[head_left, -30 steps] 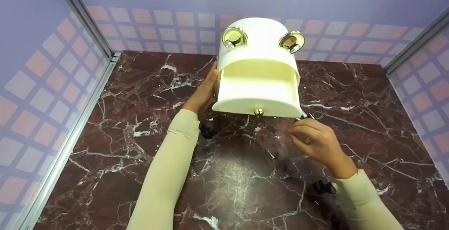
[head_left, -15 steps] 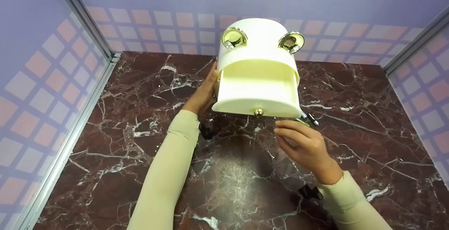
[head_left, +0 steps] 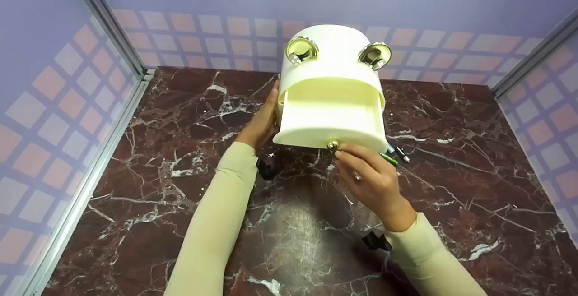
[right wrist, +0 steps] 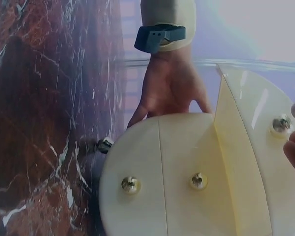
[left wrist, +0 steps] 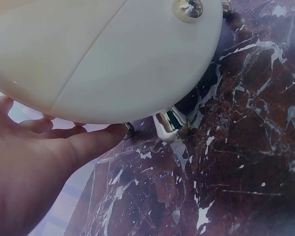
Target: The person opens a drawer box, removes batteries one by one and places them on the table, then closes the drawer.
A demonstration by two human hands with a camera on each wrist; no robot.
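A white rounded drawer box (head_left: pixel 332 43) with two gold round ear-like pieces stands at the back of the table. Its top drawer (head_left: pixel 334 111) is pulled out, and no contents show inside. My left hand (head_left: pixel 259 122) rests against the box's left side with fingers extended, as the left wrist view also shows. At the drawer front, my right hand (head_left: pixel 372 178) has its thumb and fingertips around the shiny drawer knob (right wrist: pixel 281 125). A gap shows between those fingertips in the right wrist view; whether they touch the knob is unclear.
Partly behind the drawer's right corner lie a green pen (head_left: pixel 389 159) and a dark pen (head_left: pixel 402 154). Two lower drawers with knobs (right wrist: pixel 131 185) are closed. Metal feet (left wrist: pixel 169 124) support the box. Tiled wall panels bound the dark marbled table (head_left: pixel 180 224).
My right hand has moved left from the pens beside the drawer to its knob, uncovering the pens. The left hand, the box and the pulled-out drawer have stayed put.
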